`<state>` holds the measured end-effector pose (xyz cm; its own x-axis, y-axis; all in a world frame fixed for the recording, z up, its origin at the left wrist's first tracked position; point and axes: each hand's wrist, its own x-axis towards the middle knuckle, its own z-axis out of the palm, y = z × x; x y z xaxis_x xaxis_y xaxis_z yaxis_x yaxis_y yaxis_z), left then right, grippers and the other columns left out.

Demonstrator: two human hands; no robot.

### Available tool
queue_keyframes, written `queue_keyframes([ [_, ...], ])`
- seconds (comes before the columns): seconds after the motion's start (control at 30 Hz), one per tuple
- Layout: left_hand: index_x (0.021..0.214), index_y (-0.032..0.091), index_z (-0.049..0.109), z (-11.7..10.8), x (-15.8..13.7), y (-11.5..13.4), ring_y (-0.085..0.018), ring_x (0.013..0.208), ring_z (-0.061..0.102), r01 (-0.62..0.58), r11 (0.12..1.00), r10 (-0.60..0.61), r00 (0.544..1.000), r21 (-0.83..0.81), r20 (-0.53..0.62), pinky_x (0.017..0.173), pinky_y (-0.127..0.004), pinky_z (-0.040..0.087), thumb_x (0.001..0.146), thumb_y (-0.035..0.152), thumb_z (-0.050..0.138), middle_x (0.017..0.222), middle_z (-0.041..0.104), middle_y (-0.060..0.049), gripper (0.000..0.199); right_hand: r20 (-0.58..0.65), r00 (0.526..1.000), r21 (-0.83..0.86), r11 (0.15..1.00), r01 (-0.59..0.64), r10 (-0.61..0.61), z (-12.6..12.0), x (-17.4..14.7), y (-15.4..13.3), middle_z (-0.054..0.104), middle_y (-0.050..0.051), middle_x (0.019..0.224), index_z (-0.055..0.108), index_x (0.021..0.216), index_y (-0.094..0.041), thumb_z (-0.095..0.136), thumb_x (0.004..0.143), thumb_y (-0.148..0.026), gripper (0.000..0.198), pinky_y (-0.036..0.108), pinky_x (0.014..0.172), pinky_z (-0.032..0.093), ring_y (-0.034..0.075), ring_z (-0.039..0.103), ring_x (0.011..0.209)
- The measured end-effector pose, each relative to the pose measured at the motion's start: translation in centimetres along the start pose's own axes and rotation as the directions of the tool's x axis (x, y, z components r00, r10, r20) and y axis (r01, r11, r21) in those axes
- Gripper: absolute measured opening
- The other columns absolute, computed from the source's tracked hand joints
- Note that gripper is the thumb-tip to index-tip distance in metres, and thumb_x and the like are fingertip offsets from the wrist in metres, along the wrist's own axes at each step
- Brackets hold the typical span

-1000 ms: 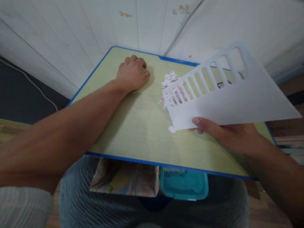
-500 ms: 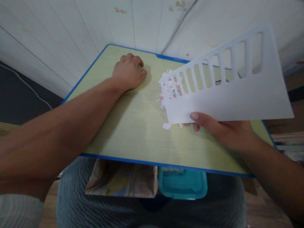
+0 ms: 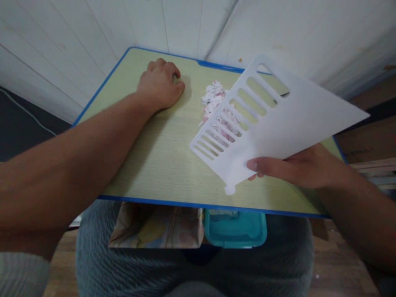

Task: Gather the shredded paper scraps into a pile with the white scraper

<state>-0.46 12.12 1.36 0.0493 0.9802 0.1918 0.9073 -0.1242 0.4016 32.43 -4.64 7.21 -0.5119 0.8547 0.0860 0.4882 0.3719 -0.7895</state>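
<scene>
Nearest, grey ribbed cloth covers the person's lap (image 3: 123, 268), with brown wood-plank floor (image 3: 340, 268) on both sides. Just past the lap, a floral-patterned pouch (image 3: 157, 231) and a translucent teal plastic box (image 3: 238, 233) sit side by side, partly hidden under the near edge of the pale yellow-green, blue-rimmed counter (image 3: 161, 165). Over its right half, the right hand (image 3: 293, 167) grips a thin white slotted sheet (image 3: 278, 128) by its lower edge, thumb on top; the sheet is tilted, a small white scrap (image 3: 229, 189) showing at its near corner. Beyond, partly behind the slots, lies a loose heap of white and pink paper shreds (image 3: 213, 99). Farther left, the left hand (image 3: 161, 84) rests on the counter, fingers loosely bent, thumb apart. Behind rises a white planked wall (image 3: 139, 24), crossed by a grey cable (image 3: 221, 31).
</scene>
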Motion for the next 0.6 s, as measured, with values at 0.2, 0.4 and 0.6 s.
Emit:
queue_keyframes([
  [0.2, 0.136, 0.039, 0.076, 0.09, 0.07, -0.13, -0.033, 0.15, 0.047, -0.015, 1.0, 0.015, 1.0, 0.003, 0.001, 0.139, -0.059, 0.04, 0.097, 0.05, 0.059, 0.156, 0.066, -0.004, 0.044, 0.29, 0.954, 0.111, 0.993, 0.05, -0.081, -0.44, 0.17, -0.86, 0.084, -0.001, 0.075, 0.083, 0.079, -0.03, 0.088, 0.093, -0.026, 0.015, 0.033, 0.066, 0.068, 0.024, 0.08, 0.067],
  [0.4, 0.138, 0.041, 0.075, 0.25, 0.29, -0.18, -0.033, 0.151, 0.045, -0.014, 1.0, 0.014, 1.0, 0.002, -0.001, 0.139, -0.06, 0.04, 0.095, 0.05, 0.06, 0.158, 0.066, -0.002, 0.047, 0.325, 0.945, 0.19, 0.976, -0.104, 0.037, -0.46, 0.02, -0.97, 0.084, 0.0, 0.073, 0.084, 0.084, -0.029, 0.089, 0.095, -0.029, 0.012, 0.032, 0.06, 0.068, 0.024, 0.081, 0.064],
  [0.6, 0.14, 0.037, 0.077, -0.19, -0.25, 0.31, -0.035, 0.155, 0.047, 0.004, 1.0, -0.004, 1.0, -0.01, 0.004, 0.141, -0.058, 0.039, 0.101, 0.046, 0.063, 0.161, 0.066, -0.003, 0.043, 0.338, 0.941, 0.182, 0.98, -0.078, 0.012, -0.18, 0.01, -0.67, 0.085, -0.001, 0.074, 0.083, 0.084, -0.029, 0.087, 0.095, -0.027, 0.012, 0.029, 0.061, 0.067, 0.023, 0.082, 0.065],
])
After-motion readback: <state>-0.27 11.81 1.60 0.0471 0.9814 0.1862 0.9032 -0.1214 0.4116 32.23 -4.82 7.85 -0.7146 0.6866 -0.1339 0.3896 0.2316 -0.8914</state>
